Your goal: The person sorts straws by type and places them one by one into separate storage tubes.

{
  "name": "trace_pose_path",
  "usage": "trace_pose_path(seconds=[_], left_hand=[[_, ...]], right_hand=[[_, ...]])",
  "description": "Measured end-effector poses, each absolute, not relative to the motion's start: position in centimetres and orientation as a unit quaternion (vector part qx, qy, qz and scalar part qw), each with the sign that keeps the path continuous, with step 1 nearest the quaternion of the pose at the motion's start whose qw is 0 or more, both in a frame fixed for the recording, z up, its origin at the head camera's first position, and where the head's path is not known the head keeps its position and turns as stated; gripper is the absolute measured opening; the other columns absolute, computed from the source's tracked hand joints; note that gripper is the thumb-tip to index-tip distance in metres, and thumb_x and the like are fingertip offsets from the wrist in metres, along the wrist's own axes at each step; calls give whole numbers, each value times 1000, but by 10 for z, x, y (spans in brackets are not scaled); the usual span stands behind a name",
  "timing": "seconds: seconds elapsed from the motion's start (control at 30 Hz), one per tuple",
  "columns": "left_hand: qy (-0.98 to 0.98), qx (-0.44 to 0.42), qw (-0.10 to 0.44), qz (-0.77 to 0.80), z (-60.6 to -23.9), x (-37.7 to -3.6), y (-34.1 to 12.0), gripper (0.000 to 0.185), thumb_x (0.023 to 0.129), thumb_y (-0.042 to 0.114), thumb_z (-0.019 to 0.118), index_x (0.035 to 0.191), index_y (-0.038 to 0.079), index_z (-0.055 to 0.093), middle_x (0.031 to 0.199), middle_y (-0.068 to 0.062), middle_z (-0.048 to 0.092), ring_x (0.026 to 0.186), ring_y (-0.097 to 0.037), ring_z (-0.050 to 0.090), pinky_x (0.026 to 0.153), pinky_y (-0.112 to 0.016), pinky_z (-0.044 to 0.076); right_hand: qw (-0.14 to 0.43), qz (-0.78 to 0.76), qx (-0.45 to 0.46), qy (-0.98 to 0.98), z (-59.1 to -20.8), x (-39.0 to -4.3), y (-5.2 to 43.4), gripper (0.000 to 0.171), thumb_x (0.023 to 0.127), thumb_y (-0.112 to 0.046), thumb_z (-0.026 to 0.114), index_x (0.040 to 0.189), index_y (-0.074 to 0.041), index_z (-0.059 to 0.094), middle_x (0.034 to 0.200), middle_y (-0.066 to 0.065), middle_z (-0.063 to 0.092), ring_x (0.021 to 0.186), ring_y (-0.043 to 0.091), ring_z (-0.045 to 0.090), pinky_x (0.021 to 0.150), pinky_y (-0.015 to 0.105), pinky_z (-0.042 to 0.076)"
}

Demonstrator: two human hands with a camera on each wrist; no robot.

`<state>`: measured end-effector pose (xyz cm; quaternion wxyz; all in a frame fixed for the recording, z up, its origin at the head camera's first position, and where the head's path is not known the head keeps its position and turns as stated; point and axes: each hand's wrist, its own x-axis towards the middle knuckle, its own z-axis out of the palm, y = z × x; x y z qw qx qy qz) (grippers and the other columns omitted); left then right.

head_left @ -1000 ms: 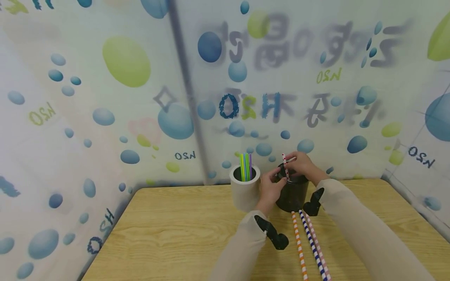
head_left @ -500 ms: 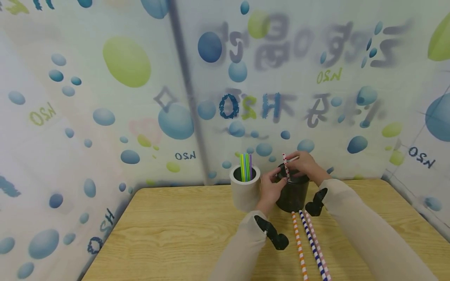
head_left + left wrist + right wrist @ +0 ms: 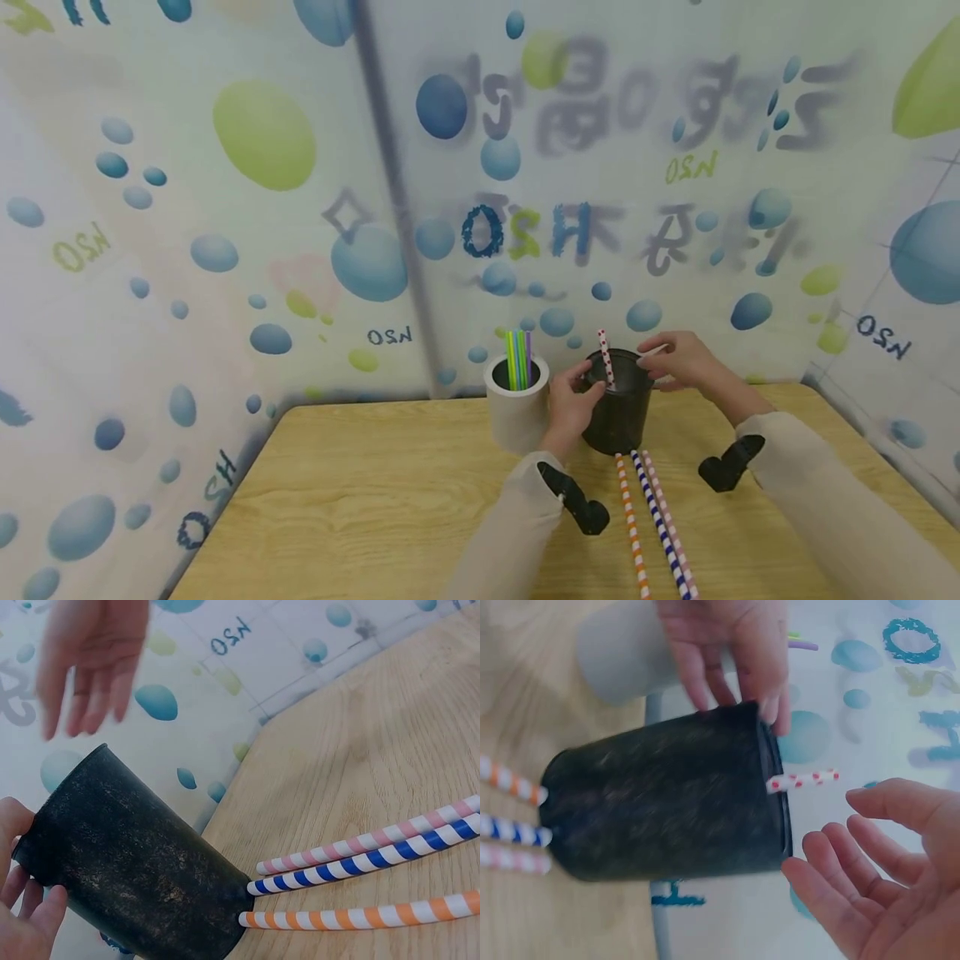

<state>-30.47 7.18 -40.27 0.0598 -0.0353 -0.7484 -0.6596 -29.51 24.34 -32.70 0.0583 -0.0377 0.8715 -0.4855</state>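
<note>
A black pot (image 3: 618,421) stands upright on the table against the wall. My left hand (image 3: 572,407) grips its left rim, thumb outside and fingers at the edge. A white paper straw with red dots (image 3: 605,354) leans in the pot and sticks up above the rim. My right hand (image 3: 681,360) is beside the pot's right rim with nothing in it; the right wrist view shows its fingers (image 3: 855,859) spread and loosely bent. Striped straws in orange (image 3: 630,521), blue (image 3: 660,525) and pink (image 3: 666,512) lie in front, their far ends by the pot's base.
Close on the left of the black pot stands a white pot (image 3: 517,425) with several green, blue and purple straws (image 3: 519,360) upright in it. A patterned fabric wall (image 3: 315,233) rises behind the wooden table (image 3: 375,500).
My right hand has come away from the red-dotted straw, moving right and out of the pot's mouth. That straw stays in the pot. The left hand keeps its hold on the rim.
</note>
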Motion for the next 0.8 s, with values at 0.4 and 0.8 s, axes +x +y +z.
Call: trace_pose_path(seconds=[0.4,0.8], left_hand=[[-750,-28,66,-657,-404,-305,71,37,79,8,70,115,9,65,107,-4,55,93,-17,52,77,-29,48],[-753,-35,63,-655,-403,-304,74,36,80,9,69,116,10,64,111,-5,55,99,-21,53,82,-32,48]], right_hand=[[107,-507,-27,855,-382,-260,279,44,87,-17,61,117,14,49,99,20,60,89,35,60,70,48,52],[141,-522,24,841,-446,-249,274,35,84,-10,60,110,12,52,82,10,58,68,20,57,57,39,53]])
